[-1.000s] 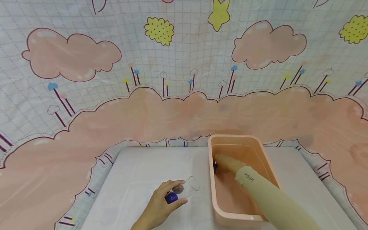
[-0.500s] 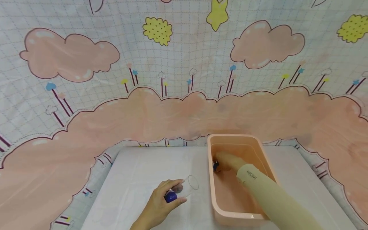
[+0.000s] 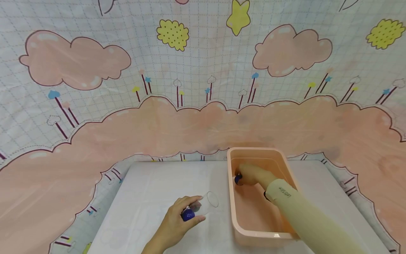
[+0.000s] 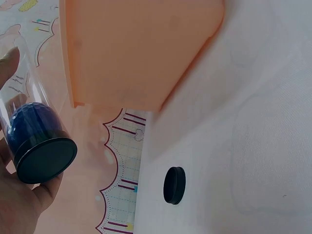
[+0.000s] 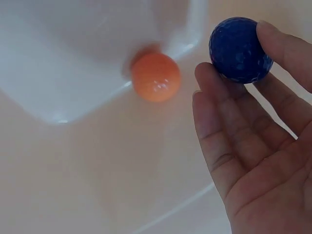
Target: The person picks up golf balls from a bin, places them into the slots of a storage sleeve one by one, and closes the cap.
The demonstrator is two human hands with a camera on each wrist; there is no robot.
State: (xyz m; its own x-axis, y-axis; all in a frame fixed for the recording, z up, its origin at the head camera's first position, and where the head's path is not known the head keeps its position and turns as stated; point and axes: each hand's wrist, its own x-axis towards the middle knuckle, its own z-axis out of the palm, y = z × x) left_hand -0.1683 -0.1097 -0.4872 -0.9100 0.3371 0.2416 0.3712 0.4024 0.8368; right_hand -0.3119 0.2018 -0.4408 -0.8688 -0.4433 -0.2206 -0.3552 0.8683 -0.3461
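Two hands busy here, one ball each. My right hand has a narrow pinch on a blue ball, thumb on one side and fingers on the other, down inside the tub. An orange ball sits a bit past those fingertips, not touching them, and looks to be in the tub too. My left hand is wrapped around a clear tube, with a second blue ball inside, right up by the black base. The tube's clear end points away from that grip, toward the tub. A loose black lid is on the table, well apart from my left fingers.

My take on doing this right: keep the thumb square across from the fingers, because a dimpled round thing could squirt out if you squeeze off-center. Mind the knuckles near the tub wall. Left side, hold the tube firmly but don't crush it, and don't let the clear end dip or that ball could roll.

Compared with a second ago, the right-hand ball shows a lot better from above and that hand looks slightly higher in the tub. Left grip is pretty much unchanged.
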